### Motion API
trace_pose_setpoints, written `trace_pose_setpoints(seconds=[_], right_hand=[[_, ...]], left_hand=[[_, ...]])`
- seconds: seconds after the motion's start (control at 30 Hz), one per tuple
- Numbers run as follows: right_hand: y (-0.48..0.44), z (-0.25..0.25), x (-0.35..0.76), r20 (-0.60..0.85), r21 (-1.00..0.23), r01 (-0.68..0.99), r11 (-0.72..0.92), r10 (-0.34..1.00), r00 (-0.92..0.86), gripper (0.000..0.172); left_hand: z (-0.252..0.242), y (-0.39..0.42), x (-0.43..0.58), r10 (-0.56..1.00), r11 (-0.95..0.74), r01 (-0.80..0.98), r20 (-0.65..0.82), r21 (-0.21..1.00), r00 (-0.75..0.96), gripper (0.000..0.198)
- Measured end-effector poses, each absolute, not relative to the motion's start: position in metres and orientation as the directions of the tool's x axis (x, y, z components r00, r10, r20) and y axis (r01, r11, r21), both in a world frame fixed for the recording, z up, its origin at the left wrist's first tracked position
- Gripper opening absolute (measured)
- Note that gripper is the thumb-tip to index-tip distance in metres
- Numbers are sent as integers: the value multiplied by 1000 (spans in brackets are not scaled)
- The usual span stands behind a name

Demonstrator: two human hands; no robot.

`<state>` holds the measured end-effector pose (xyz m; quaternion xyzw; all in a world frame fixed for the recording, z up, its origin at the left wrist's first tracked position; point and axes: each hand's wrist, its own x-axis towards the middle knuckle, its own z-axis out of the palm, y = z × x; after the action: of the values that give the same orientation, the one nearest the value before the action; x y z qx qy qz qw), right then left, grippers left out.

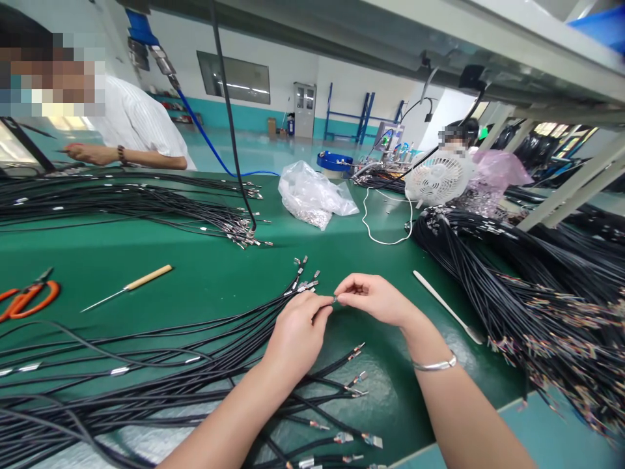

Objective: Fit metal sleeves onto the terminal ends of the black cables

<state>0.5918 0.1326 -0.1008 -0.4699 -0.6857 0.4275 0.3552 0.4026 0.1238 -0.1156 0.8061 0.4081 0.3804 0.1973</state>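
Small crimped terminal (334, 300) is pinched between left hand (297, 335) and right hand (374, 299), held close together beside black cable bundle (146, 365); snagging on neighbouring terminals (306, 285) is risked if tugged.

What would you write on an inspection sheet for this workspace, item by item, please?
Surface: green work mat on a bench.
Job's things: black wires with crimped metal terminals fanned out by the hands; small metal wire end at the fingertips.
Clutter: orange-handled cutters, wooden-handled awl, white spatula, clear plastic bag, small white fan.
Grippers: bare left hand and right hand, both pinching the wire end; metal bangle on the right wrist.
Cables: large black wire bundle at right; blue hose; white cord.
Surroundings: co-worker's hand at far left; grey cabinet; blue rack.
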Motion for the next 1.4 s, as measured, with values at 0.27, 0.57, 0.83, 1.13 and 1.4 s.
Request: trace_pose_setpoints(seconds=[0.27, 0.57, 0.83, 1.13, 1.4], right_hand=[[129, -95, 589, 196, -953, 165, 253, 934, -299, 18], [127, -92, 589, 216, -944, 188, 270, 940, -266, 18], [126, -88, 586, 81, -956, 248, 159, 952, -296, 23], [124, -86, 585, 96, -974, 163, 156, 940, -327, 20], [122, -85, 584, 118, -975, 148, 168, 948, -296, 17]], left_hand=[[-107, 123, 404, 910, -380, 323, 287, 867, 300, 14], [-94, 128, 401, 919, -73, 103, 27, 992, 393, 15], [-106, 123, 402, 720, -692, 408, 616, 596, 321, 12], [-107, 122, 404, 804, -595, 378, 534, 710, 264, 13], [-105, 120, 404, 804, -595, 310, 545, 742, 238, 7]])
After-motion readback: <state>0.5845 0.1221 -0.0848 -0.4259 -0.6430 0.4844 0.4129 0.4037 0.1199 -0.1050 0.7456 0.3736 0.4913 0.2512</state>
